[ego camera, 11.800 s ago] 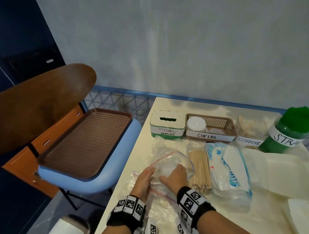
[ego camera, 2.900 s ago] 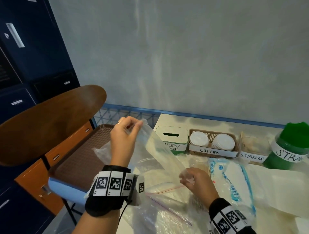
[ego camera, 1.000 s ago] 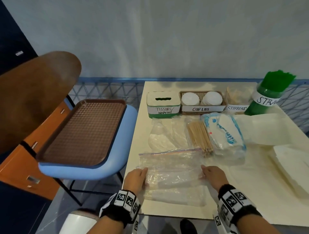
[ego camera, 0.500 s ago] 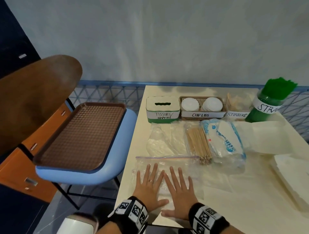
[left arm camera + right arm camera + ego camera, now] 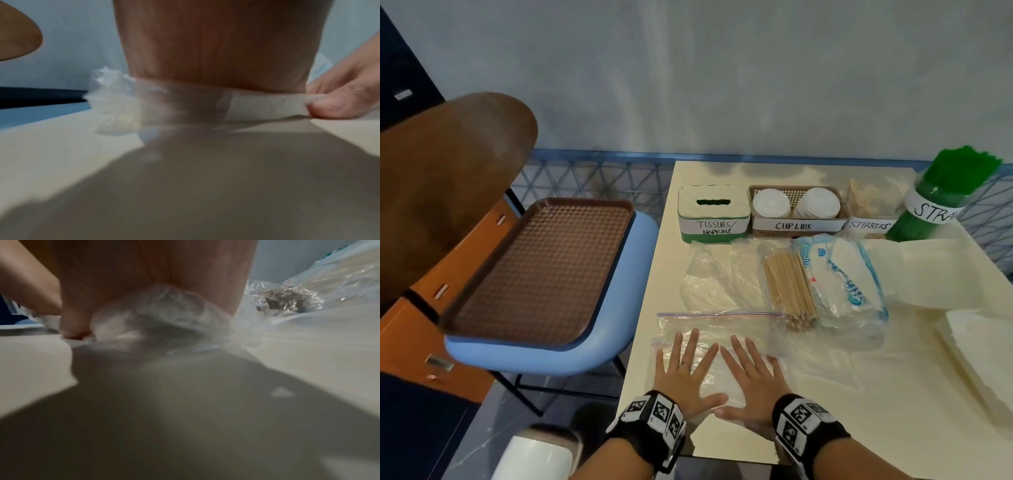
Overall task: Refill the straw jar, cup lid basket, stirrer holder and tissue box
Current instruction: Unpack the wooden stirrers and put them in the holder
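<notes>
- Left hand (image 5: pixel 686 371) and right hand (image 5: pixel 748 375) lie palm-down, side by side, on the folded zip bags (image 5: pixel 717 330) at the near edge of the table (image 5: pixel 825 404); fingers straight and spread wide, thumbs nearly touching, nothing gripped.
- Half a second earlier the hands lay in the same flat pose. One second earlier they sat at the two outer ends of the bags, well apart; they have since come together at the middle.
- Some three seconds earlier the left hand held a bag up in the air; it now lies flat on the table.
- Wrist views: both palms press crumpled clear plastic onto the tabletop.
- Along the far edge, left to right: tissue box (image 5: pixel 714 214), cup lid basket (image 5: pixel 796 212) holding two white stacks, stirrer holder (image 5: pixel 869 214), straw jar (image 5: pixel 935 202) packed with green straws.
- Between that row and the hands: empty clear bag (image 5: pixel 709 274), wooden stirrers (image 5: pixel 787 287) in plastic, tissue pack (image 5: pixel 840 277) just beside them.
- White paper sheets (image 5: pixel 979 346) lie on the right of the table.
- Left of the table: brown tray (image 5: pixel 541 270) on a blue chair seat (image 5: pixel 544 353), a brown chair back (image 5: pixel 448 185), an orange drawer unit (image 5: pixel 404 335).
- Pale wall behind; blue wire grid (image 5: pixel 592 178) at its foot.
</notes>
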`<state>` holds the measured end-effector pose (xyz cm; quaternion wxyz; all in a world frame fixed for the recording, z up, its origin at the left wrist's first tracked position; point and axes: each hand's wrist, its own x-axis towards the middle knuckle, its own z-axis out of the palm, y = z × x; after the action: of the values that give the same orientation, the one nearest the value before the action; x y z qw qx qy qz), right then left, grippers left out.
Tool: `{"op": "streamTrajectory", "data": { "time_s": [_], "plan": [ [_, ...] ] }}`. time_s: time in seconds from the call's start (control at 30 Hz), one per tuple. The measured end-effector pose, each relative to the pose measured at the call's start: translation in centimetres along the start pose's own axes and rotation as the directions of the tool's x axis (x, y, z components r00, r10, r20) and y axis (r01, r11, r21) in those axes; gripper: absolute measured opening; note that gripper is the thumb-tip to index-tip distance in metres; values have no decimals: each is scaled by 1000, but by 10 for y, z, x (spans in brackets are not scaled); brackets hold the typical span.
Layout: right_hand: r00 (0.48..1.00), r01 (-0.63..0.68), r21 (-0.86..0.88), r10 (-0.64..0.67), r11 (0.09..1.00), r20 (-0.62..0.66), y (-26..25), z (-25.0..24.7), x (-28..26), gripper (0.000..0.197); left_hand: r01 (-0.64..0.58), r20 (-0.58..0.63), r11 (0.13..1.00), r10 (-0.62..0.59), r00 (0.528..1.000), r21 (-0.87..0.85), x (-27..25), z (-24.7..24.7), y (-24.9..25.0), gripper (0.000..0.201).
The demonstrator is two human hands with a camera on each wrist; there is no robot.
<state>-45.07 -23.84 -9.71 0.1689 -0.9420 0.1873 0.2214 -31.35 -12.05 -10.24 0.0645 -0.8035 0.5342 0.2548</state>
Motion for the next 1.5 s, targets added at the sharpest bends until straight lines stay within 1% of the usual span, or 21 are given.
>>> {"op": "streamTrajectory", "data": {
  "time_s": [0.2, 0.3, 0.37, 0.4, 0.43, 0.5, 0.57, 0.6, 0.63, 0.67, 0.77, 0.87, 0.9, 1.0, 1.13, 1.27, 1.33, 1.37, 1.43, 1.47, 1.5],
  "plan": [
    [1000, -14, -4, 14, 1000, -7, 18, -9, -20, 91, 26, 24, 1000, -25, 999, -18, -4, -4, -7, 88],
    [999, 11, -27, -10, 1000, 37, 26, -14, -24, 101, 46, 66, 999, -45, 997, 0, -6, -7, -8, 89],
    [995, 50, -15, -49, 999, 82, 30, -22, -25, 107, 63, 124, 996, -71, 990, 64, -7, -15, -5, 94],
    [992, 77, 10, -77, 997, 102, 32, -31, -27, 102, 99, 143, 992, -110, 984, 82, -6, -24, 0, 95],
    [988, 102, 54, -108, 993, 110, 35, -43, -29, 93, 156, 124, 985, -165, 979, 74, -4, -38, 6, 88],
    [993, 111, 244, -119, 963, 19, 42, -71, -32, 63, 249, -50, 968, -250, 967, -26, 0, -71, 22, 61],
    [986, 125, 395, -70, 910, -150, 50, -99, -33, 40, 215, -297, 953, -273, 915, -215, 12, -105, 43, 42],
    [974, 130, 441, -31, 888, -224, 55, -112, -31, 37, 162, -390, 936, -282, 877, -312, 21, -120, 55, 36],
    [961, 128, 486, 12, 864, -275, 61, -124, -28, 37, 113, -438, 907, -302, 847, -406, 32, -134, 68, 32],
    [954, 110, 539, 64, 835, -294, 68, -134, -22, 38, 83, -440, 867, -329, 836, -492, 44, -143, 79, 31],
    [952, -56, 590, 222, 805, -212, 91, -151, -1, 52, 168, -239, 747, -404, 883, -643, 83, -155, 108, 42],
    [925, -251, 600, 370, 760, -81, 109, -148, 19, 64, 304, -34, 723, -412, 911, -620, 111, -148, 123, 51],
    [912, -288, 617, 406, 732, -56, 111, -144, 23, 66, 324, 6, 721, -406, 914, -612, 117, -144, 126, 48],
    [882, -356, 621, 471, 698, -24, 111, -130, 31, 73, 308, 33, 684, -384, 923, -662, 130, -135, 128, 29],
    [866, -363, 637, 498, 681, -39, 103, -121, 36, 74, 297, 135, 583, -305, 943, -756, 138, -135, 125, 34],
    [868, -322, 728, 496, 605, -29, 107, -125, 43, 72, 323, 199, 513, -282, 938, -795, 139, -146, 126, 49],
    [857, -300, 775, 515, 557, -38, 110, -126, 48, 72, 307, 211, 485, -242, 947, -819, 145, -148, 128, 48],
    [850, -286, 802, 525, 523, -39, 112, -126, 49, 73, 273, 200, 428, -209, 957, -861, 151, -147, 128, 47],
    [839, -256, 851, 542, 458, -39, 116, -125, 49, 76, 216, 164, 356, -172, 971, -909, 162, -145, 129, 64],
    [833, -242, 867, 551, 435, -44, 118, -124, 49, 79, 201, 152, 371, -158, 976, -907, 161, -151, 132, 62],
    [826, -227, 880, 561, 417, -53, 120, -125, 47, 82, 170, 115, 390, -162, 980, -905, 157, -157, 137, 51]
  ]
}}
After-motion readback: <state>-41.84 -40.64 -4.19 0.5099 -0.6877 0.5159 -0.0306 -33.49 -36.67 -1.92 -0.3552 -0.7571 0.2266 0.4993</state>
